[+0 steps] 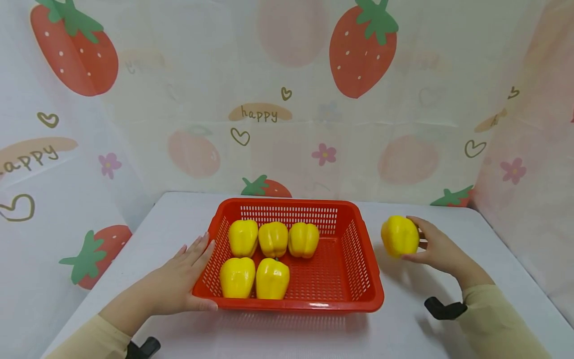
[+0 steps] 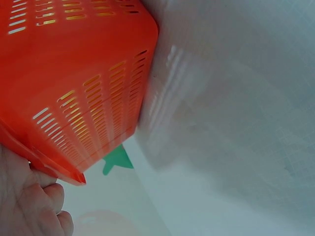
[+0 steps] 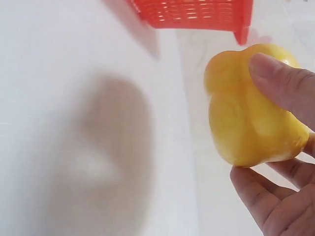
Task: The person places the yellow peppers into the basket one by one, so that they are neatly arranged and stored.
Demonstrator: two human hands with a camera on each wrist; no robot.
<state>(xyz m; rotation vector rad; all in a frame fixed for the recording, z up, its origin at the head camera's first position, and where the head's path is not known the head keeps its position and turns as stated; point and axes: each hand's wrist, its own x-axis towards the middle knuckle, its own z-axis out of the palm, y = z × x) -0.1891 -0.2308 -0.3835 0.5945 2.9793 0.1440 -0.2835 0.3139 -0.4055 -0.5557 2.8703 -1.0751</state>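
Observation:
My right hand (image 1: 441,249) holds a yellow bell pepper (image 1: 400,236) up off the table, to the right of the red plastic basket (image 1: 334,305). In the right wrist view the thumb lies across the pepper (image 3: 251,113) and fingertips touch its opposite side. My left hand (image 1: 177,281) rests against the basket's left rim, fingers extended along it and the thumb at the front corner. Several more yellow bell peppers (image 1: 272,279) stand inside the basket in two rows, toward its left and middle. The left wrist view shows the basket's slotted outer wall (image 2: 74,64) beside the hand.
A white table (image 1: 188,212) carries the basket. Behind and at both sides hangs a pale cloth (image 1: 287,164) printed with strawberries, hearts and flowers. Bare basket floor (image 1: 320,274) shows at the right. Black straps or mounts (image 1: 445,308) sit at the wrists.

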